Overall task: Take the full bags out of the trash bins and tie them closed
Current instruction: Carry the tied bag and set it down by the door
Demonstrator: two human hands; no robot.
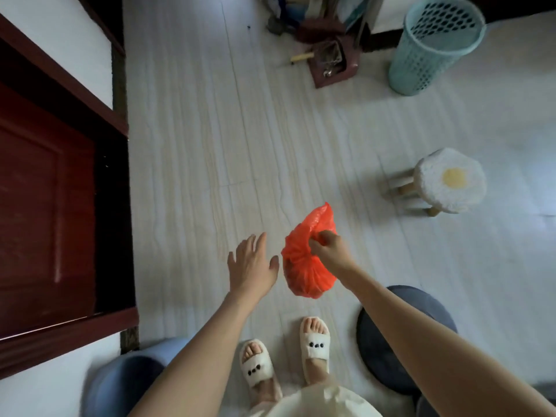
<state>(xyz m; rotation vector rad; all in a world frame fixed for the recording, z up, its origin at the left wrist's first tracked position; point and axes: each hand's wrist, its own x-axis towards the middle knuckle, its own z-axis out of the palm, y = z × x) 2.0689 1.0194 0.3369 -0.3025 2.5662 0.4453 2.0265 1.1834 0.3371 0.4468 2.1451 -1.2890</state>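
Note:
A red plastic bag (304,266), bulging and gathered at its neck, hangs above the pale floor in front of my feet. My right hand (326,245) grips the bunched top of the bag, and a loose flap of plastic sticks up beyond the fingers. My left hand (251,261) is spread with straight fingers just left of the bag and holds nothing. A light blue perforated trash bin (433,46) stands at the far right with no bag showing inside.
A dark red wooden door and frame (45,212) fill the left side. A small stool with a fried-egg cushion (448,182) stands to the right. A dark red dustpan (334,63) and clutter lie at the far end. A dark round cushion (400,341) sits by my right foot.

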